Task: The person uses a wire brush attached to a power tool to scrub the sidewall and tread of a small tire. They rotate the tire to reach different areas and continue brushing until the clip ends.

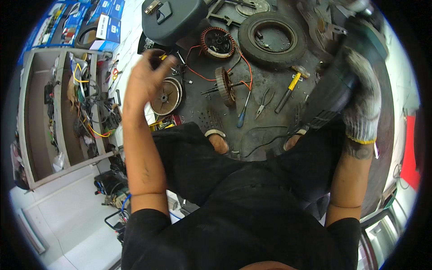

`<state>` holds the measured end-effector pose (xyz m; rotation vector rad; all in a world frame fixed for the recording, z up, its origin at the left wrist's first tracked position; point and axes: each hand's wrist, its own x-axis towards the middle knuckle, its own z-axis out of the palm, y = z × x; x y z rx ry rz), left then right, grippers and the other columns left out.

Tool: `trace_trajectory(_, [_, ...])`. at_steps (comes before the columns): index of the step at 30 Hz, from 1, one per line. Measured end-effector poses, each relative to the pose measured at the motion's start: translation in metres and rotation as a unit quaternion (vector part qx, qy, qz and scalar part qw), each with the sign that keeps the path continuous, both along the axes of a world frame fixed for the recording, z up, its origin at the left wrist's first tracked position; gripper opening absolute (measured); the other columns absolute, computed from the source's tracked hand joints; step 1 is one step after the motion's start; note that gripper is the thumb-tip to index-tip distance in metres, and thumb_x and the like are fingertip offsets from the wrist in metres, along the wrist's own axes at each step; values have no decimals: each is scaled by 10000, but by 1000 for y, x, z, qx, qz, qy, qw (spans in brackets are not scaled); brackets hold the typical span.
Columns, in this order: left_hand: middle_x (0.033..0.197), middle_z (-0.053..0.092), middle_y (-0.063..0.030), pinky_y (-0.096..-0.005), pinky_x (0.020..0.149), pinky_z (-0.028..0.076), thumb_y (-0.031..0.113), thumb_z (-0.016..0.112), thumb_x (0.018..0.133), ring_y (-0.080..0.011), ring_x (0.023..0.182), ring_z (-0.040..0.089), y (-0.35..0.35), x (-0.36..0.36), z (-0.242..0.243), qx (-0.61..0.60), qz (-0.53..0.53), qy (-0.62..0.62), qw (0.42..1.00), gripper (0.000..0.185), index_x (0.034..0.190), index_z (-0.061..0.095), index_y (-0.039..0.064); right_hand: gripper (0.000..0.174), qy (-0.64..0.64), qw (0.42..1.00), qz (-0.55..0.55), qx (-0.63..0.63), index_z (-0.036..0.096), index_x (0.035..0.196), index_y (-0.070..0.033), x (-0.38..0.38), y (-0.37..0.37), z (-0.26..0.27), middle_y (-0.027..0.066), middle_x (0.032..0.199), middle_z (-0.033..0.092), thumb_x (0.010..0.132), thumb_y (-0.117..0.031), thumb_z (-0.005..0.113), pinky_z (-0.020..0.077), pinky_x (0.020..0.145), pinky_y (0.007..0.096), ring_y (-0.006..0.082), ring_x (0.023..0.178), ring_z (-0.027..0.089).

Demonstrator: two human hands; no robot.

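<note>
My left hand (146, 74) is bare, blurred and raised over the floor, with thumb and fingers apart. Below it lies a round metal motor cover (162, 99). My right hand (362, 91) wears a white knitted glove and grips a large black and dark green corded power tool (329, 91), tilted beside my right knee. Between my feet and the tyre lie a slotted motor core on a shaft (221, 86), a blue-handled screwdriver (241, 118), pliers (261, 107) and a yellow-handled hammer (289, 88). Farther off sits a motor stator with copper-coloured windings (204, 37).
A wheel rim with tyre (246, 44) lies ahead, near a dark seat-like case (175, 28) with a phone (164, 12) on top. An orange cord (248, 64) crosses the floor. At left stands a wooden divided tray (62, 111) holding wires; blue boxes (113, 30) are behind it.
</note>
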<state>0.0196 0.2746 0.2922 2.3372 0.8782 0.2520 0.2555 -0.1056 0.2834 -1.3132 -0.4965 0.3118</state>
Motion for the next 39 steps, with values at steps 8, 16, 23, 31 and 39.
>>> trace_trajectory(8, [1126, 789, -285, -459, 956, 588, 698, 813, 868, -413, 1080, 771, 50, 9, -235, -26, -22, 301, 953, 798, 1116, 800, -60, 288, 188, 982, -1, 1, 770, 1183, -14, -30, 40, 0, 94, 1100, 769, 932, -154, 794, 578, 943, 365, 211, 989, 726])
trace_trajectory(16, [1247, 781, -259, -467, 987, 592, 439, 898, 827, -392, 1183, 759, 7, 15, -345, -102, 224, 251, 936, 589, 1143, 796, -48, 400, 189, 980, 31, -46, 671, 1244, 20, -40, 72, 8, 128, 1010, 743, 901, -120, 822, 623, 747, 381, 243, 816, 733])
trace_trajectory(23, [1153, 801, -192, -490, 887, 595, 453, 933, 800, -314, 1041, 767, 39, -30, -348, -244, 262, 206, 911, 668, 1141, 774, -99, 404, 200, 976, 64, -59, 676, 1244, -26, -31, 71, 7, 75, 989, 729, 891, -133, 842, 596, 745, 351, 189, 820, 703])
trace_trajectory(31, [1250, 787, -232, -420, 996, 597, 610, 874, 747, -318, 1163, 773, 148, -134, -322, -39, 196, 350, 915, 799, 1158, 789, -70, 348, 176, 979, 74, -74, 740, 1180, -7, -28, 65, 5, 67, 961, 764, 912, -204, 843, 565, 747, 317, 150, 808, 694])
trace_trajectory(39, [1290, 779, -133, -421, 1016, 599, 304, 477, 1045, -321, 1129, 772, 167, -217, -406, 51, 34, 507, 860, 482, 1475, 650, 436, 374, 238, 963, 108, -70, 692, 1213, -11, -35, 69, 9, 77, 916, 740, 905, -166, 838, 575, 674, 323, 170, 732, 685])
